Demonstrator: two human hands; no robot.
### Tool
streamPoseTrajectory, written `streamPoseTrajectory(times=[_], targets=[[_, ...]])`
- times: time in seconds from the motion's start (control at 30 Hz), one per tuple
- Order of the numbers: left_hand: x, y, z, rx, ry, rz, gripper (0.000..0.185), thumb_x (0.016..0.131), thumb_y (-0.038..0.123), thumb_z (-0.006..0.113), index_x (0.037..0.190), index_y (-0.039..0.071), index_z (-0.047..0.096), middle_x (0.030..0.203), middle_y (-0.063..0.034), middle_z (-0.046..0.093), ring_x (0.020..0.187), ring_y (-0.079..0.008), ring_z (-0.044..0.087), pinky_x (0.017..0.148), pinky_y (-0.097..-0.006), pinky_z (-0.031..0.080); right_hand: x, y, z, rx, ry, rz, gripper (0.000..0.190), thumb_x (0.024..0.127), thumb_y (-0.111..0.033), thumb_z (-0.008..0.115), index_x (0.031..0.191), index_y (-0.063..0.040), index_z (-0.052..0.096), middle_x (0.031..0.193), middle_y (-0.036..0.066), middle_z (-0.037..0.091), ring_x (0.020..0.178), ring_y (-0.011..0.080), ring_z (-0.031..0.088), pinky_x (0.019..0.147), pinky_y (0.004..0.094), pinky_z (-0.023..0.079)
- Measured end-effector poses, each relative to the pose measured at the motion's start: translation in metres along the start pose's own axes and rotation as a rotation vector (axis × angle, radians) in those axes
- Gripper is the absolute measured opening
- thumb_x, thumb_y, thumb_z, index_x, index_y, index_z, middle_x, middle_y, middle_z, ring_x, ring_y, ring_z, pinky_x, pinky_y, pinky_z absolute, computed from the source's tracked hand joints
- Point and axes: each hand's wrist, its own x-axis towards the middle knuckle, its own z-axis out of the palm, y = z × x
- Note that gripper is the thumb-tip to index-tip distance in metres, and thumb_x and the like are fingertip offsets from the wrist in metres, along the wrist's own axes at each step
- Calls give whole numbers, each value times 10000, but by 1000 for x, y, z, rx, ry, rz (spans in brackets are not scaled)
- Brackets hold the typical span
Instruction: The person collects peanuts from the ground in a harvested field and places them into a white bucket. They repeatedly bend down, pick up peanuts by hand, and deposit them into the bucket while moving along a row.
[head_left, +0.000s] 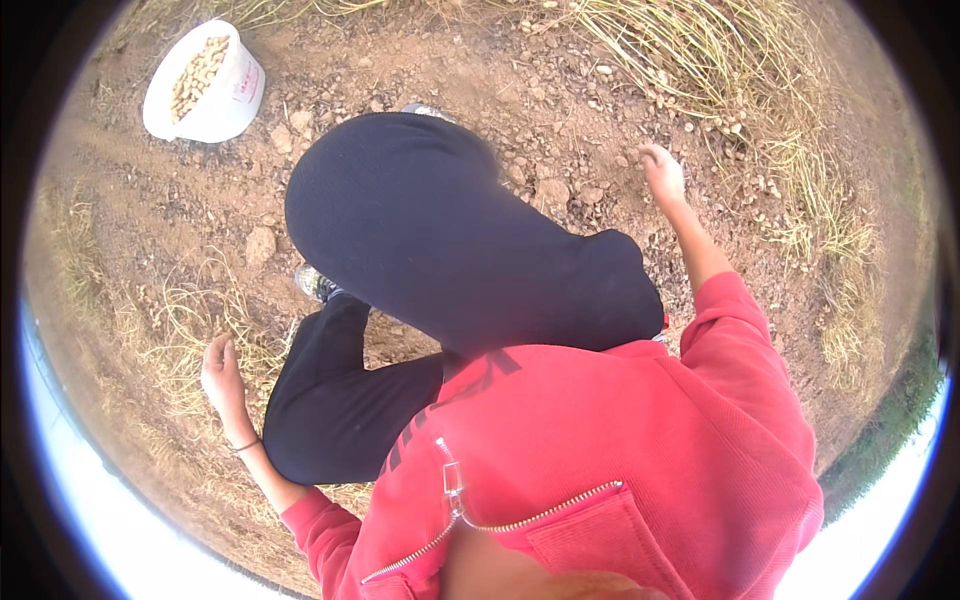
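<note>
My left hand (225, 375), a thin band at its wrist, is over dry peanut plants (184, 337) at the left, its fingers loosely bent; whether anything is between them I cannot tell. On the right, my right hand (661, 171) is over brown soil with scattered pods, fingers curled, and its grip is unclear. A white plastic bucket (251, 82) full of peanuts in the shell (201, 77) stands tilted in view at the upper left, away from both hands. Pulled peanut plants (675, 60) with pods among the stems lie beyond my right hand.
My bent legs in dark trousers (420, 217) fill the middle, with a shoe (315, 283) showing beside them. Clods (261, 246) and small stones dot the soil (337, 60). More dry stems (844, 300) run down the right side.
</note>
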Motion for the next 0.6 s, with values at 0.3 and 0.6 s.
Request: streamPoseTrajectory(times=[0.3,0.6], targets=[[-10,-5,3,87,-77,17,210,914,155,582,1046,30,688,1013,-150,691,928,-305,663,832,-375,498,95,-74,64,-394,-32,-111,323,895,-304,603,1185,-165,566,1150,127,577,1015,337,617,865,448,504],[-3,14,4,190,-183,-7,236,912,213,584,1032,39,689,956,-171,691,888,-340,666,795,-396,506,115,-88,48,-80,183,-108,282,891,-269,560,1139,-137,579,1110,154,639,969,319,631,816,438,493]])
